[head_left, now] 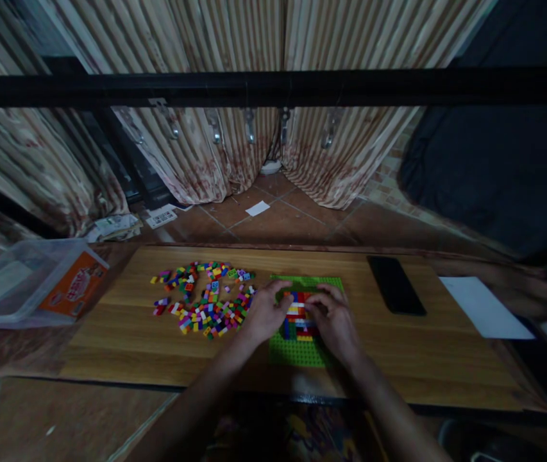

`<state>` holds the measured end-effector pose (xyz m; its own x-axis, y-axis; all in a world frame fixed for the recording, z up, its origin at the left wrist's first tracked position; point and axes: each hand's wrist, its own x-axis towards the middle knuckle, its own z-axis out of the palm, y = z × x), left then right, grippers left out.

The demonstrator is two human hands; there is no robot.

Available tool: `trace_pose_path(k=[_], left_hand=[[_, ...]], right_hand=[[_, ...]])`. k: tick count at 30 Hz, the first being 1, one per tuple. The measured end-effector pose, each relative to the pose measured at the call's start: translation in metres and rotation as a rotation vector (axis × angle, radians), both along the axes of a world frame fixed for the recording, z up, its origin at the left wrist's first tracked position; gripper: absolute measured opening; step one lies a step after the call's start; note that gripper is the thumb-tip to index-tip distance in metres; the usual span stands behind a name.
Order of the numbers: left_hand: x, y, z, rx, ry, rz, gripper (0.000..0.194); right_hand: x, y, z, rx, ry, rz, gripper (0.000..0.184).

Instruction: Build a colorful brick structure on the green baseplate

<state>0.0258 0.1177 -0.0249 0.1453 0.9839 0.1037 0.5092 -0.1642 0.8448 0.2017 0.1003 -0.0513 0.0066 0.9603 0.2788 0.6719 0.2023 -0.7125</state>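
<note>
Dim, even light dulls the scene as faint glare marks the desk (124, 327) toward six o'clock; wide-angle distortion stretches the edges.

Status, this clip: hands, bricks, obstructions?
Left hand and right hand over green baseplate. Multicoloured brick rows between them, partly hidden. Loose bricks left, black phone right; neither in the way.

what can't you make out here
In the head view:
Whether the left hand or right hand grips anything: too small and dim.
Parts of the green baseplate: covered by both hands.
Left end of the plastic box: cut off by picture edge.
Words on the orange label: too blurred.
</note>
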Motion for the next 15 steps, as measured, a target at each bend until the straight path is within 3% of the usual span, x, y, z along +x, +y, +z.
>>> trace_pose_path(k=[7,15], left_hand=[[0.02,0.01,-0.002,-0.144,-0.052,-0.016,0.025],[0.025,0.008,-0.01,-0.064,-0.012,0.003,0.019]], right_hand=[[-0.002,0.003,-0.003,-0.058,0.19,-0.045,0.021],[-0.002,0.012,-0.002,-0.172,0.323,-0.08,0.021]])
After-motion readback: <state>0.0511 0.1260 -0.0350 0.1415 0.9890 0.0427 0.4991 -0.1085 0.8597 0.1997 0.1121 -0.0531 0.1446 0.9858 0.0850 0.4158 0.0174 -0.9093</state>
